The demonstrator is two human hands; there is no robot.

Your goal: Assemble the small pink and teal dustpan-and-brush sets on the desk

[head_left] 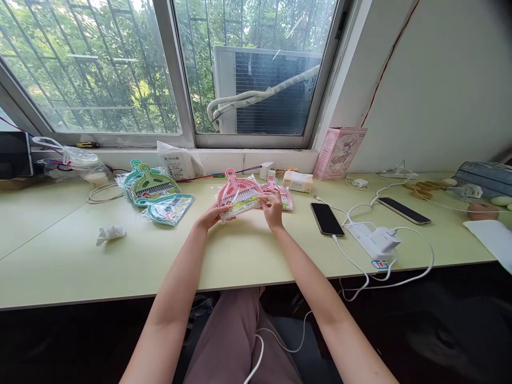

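Note:
Both of my hands hold one pink dustpan and brush set (236,193) in clear wrapping, tilted up over the table. My left hand (213,215) grips its lower left corner, and my right hand (273,209) pinches the right edge. Behind my right hand lies another wrapped pink dustpan set (285,196), partly hidden. To the left rests a pile of wrapped sets, with a green dustpan (154,181) on top of a teal one (134,169). A teal dustpan set (170,208) lies in front of that pile.
A crumpled tissue (111,233) lies at left on the table (240,261). To the right are a tissue pack (297,181), a black phone (327,218), a second phone (404,210), a power strip (370,240) with cables and a pink box (340,153). Another person's hand (482,211) rests far right.

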